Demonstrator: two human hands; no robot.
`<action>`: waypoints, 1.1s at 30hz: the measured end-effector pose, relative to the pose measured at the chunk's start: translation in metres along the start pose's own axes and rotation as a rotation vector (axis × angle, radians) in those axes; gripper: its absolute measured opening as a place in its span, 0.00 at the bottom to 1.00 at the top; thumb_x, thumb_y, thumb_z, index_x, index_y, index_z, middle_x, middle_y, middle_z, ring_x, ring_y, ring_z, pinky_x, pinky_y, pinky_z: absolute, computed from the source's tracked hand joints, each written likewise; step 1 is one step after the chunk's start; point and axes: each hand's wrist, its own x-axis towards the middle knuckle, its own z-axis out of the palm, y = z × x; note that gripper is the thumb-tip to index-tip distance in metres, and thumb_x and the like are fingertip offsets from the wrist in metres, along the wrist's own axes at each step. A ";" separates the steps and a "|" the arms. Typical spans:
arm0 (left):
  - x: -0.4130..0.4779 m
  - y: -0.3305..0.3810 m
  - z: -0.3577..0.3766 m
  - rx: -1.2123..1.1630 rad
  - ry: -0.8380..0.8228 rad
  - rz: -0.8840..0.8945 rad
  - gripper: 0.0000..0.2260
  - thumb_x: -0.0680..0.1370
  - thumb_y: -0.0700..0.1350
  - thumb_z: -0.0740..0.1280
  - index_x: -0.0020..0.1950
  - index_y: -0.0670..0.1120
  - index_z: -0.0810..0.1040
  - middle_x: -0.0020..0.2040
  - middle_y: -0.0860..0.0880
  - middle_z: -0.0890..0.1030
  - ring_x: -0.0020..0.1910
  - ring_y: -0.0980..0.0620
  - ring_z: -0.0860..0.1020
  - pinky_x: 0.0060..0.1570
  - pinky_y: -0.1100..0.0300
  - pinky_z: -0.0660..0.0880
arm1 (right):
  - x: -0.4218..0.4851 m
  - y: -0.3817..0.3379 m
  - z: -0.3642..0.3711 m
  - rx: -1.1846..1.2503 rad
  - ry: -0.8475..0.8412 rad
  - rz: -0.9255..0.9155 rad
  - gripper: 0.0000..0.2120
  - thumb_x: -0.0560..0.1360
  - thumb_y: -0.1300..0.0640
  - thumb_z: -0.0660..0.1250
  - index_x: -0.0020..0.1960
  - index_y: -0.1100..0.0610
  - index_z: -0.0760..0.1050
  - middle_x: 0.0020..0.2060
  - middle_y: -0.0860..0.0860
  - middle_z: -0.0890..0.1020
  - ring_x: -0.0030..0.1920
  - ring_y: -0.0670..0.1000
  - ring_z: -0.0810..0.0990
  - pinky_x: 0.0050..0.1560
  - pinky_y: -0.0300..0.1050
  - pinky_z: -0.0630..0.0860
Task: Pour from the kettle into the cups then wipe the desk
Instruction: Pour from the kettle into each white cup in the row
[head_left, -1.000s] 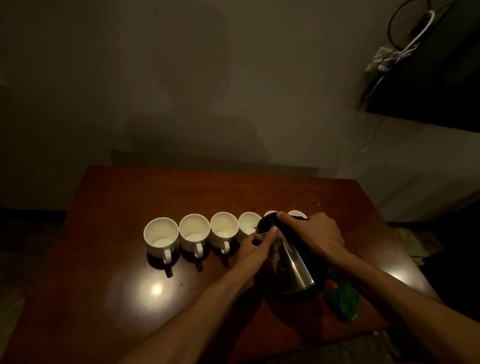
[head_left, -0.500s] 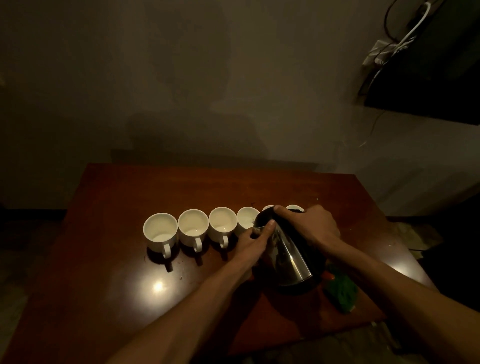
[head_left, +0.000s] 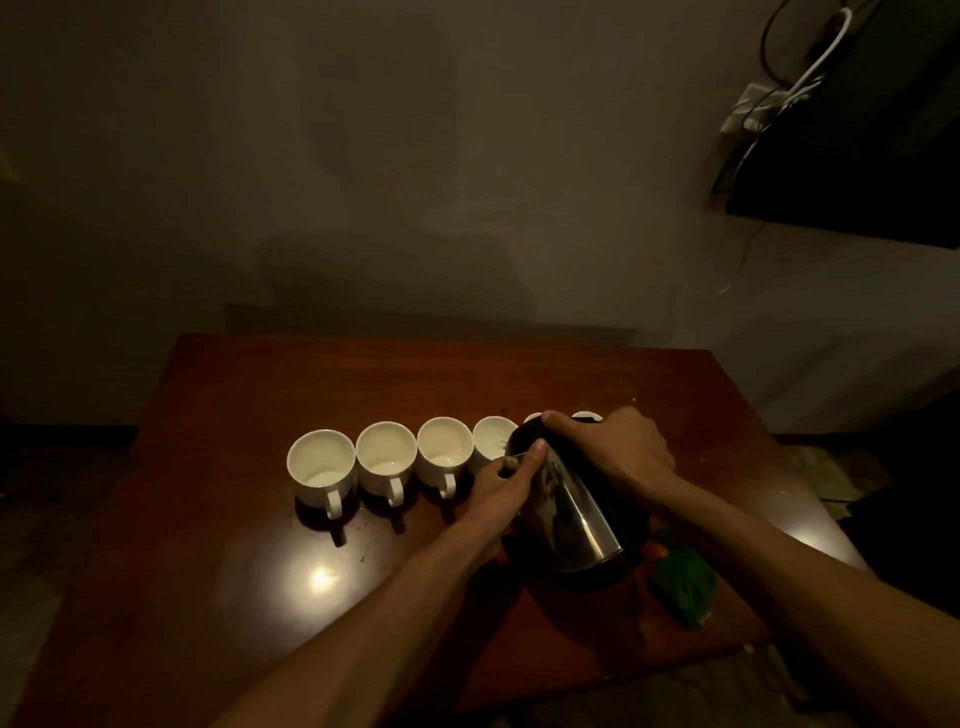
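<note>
Nearest to me, two bare forearms reach out over a dark polished wooden desk (head_left: 260, 571). A crumpled green cloth (head_left: 683, 587) lies on the desk under the right forearm, just beside the kettle's base. It looks soft and easy to bunch for wiping.

The steel kettle (head_left: 576, 514) is at centre right, tilted with its spout toward the row of cups. My right hand (head_left: 618, 449) is clamped over its top and handle. I judge it heavy with water, smooth-walled and possibly hot, so the handle is the place to hold it.

My left hand (head_left: 506, 480) has its thumb pressed against the kettle near the spout. In this dim light I cannot tell whether its curled fingers grip the fourth cup (head_left: 491, 439) or only rest beside it.

Beyond, six white cups (head_left: 386, 454) stand in a close row, the two on the right mostly hidden behind my right hand. They look ceramic: light, breakable and likely to slide on the glossy wood.

Farthest is a bare wall (head_left: 467, 156), with cables (head_left: 795, 78) hanging at upper right.
</note>
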 end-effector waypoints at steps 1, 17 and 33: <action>0.001 -0.001 0.000 -0.002 -0.001 0.000 0.41 0.61 0.73 0.72 0.67 0.50 0.76 0.63 0.48 0.79 0.62 0.44 0.77 0.64 0.37 0.74 | 0.000 0.000 0.000 -0.002 0.002 0.002 0.31 0.67 0.26 0.67 0.37 0.57 0.77 0.32 0.50 0.81 0.30 0.49 0.80 0.29 0.38 0.70; 0.005 -0.002 0.000 0.034 0.002 -0.019 0.36 0.67 0.70 0.71 0.68 0.50 0.75 0.61 0.50 0.78 0.62 0.44 0.76 0.64 0.37 0.74 | 0.000 0.000 -0.002 0.000 -0.007 -0.022 0.29 0.69 0.28 0.67 0.36 0.56 0.76 0.32 0.50 0.81 0.30 0.49 0.81 0.30 0.38 0.71; -0.014 0.003 0.003 0.220 0.076 0.169 0.36 0.65 0.69 0.70 0.66 0.48 0.76 0.62 0.48 0.80 0.61 0.46 0.78 0.62 0.48 0.77 | -0.014 0.037 0.008 0.276 0.034 -0.053 0.31 0.70 0.28 0.64 0.32 0.57 0.76 0.24 0.47 0.76 0.22 0.44 0.73 0.25 0.34 0.66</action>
